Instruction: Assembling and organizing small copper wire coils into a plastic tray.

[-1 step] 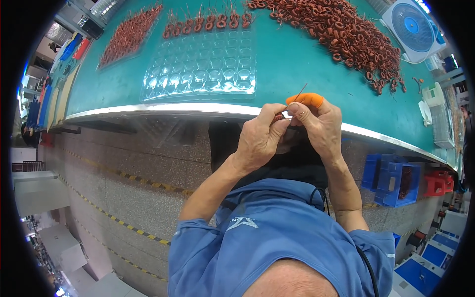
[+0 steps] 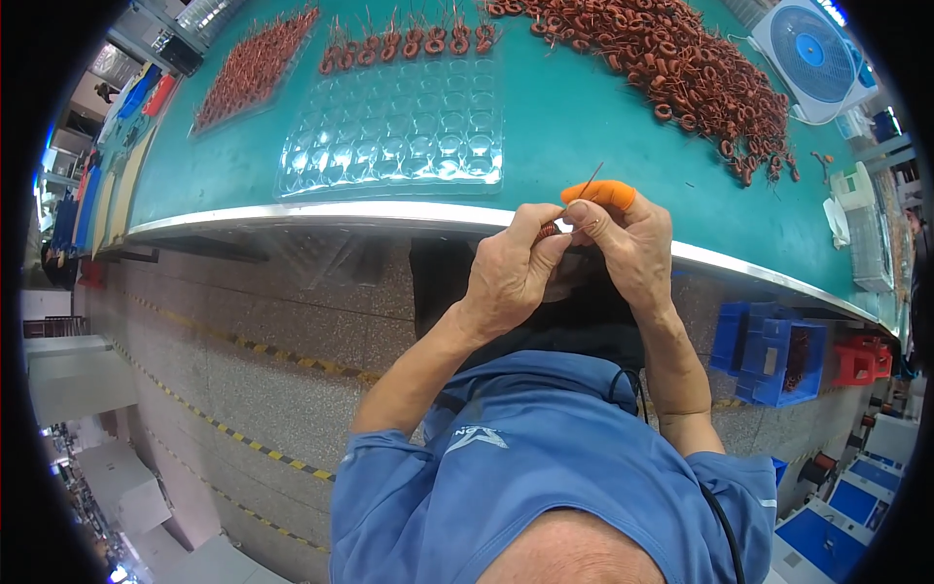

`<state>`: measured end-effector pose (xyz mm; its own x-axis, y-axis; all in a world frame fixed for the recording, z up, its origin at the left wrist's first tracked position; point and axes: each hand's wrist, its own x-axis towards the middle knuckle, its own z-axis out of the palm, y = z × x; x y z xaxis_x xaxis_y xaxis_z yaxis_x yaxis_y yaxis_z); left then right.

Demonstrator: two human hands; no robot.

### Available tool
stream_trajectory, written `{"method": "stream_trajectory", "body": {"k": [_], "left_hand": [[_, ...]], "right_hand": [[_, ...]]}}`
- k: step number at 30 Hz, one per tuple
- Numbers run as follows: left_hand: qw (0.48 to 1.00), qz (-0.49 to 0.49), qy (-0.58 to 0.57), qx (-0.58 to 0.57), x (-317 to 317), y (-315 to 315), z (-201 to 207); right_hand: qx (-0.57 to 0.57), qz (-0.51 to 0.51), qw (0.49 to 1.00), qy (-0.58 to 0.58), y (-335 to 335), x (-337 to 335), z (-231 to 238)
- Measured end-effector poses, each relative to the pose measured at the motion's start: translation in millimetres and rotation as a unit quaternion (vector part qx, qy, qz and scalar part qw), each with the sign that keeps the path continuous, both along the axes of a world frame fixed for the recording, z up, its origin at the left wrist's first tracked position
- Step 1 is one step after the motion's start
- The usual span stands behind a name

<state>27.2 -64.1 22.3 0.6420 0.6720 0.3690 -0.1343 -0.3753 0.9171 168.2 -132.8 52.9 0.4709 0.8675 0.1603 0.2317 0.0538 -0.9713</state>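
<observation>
Over the bench's front edge, my left hand (image 2: 508,271) pinches a small copper-wound ring coil (image 2: 548,231) between thumb and fingers. Most of the coil is hidden by the fingertips. Close against it, my right hand (image 2: 637,255) is closed with the thumb pressed to the index finger, which wears an orange finger cot (image 2: 611,194). A thin wire lead (image 2: 592,176) of the coil sticks up past that thumb and finger, gripped between them. Beyond my hands lies a clear plastic tray (image 2: 295,187) with round pockets; ring coils (image 2: 412,49) with upright leads stand along its far end.
A large heap of ring coils (image 2: 671,73) spreads over the green bench (image 2: 545,127) at far right, near a box fan (image 2: 806,51). A filled tray of coils (image 2: 255,73) lies at far left. Below the bench at right are blue bins (image 2: 769,360) and a red bin (image 2: 861,360).
</observation>
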Motion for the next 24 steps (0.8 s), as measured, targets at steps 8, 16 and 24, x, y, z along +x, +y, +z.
{"method": "stream_trajectory", "body": {"k": [8, 16, 24], "left_hand": [[0.981, -0.081, -0.005, -0.177, -0.2, -2.9, 2.0], [0.981, -0.048, -0.039, -0.182, 1.8, 10.2, -0.1], [0.979, 0.016, 0.105, 0.174, 8.7, 18.7, -0.8]], "right_hand": [[0.067, 0.036, 0.963, -0.259, -4.1, 12.4, 2.2], [0.037, -0.086, 0.995, -0.039, -12.3, 6.8, -8.6], [-0.040, -0.009, 0.999, -0.006, -11.5, 0.8, -10.3]]}}
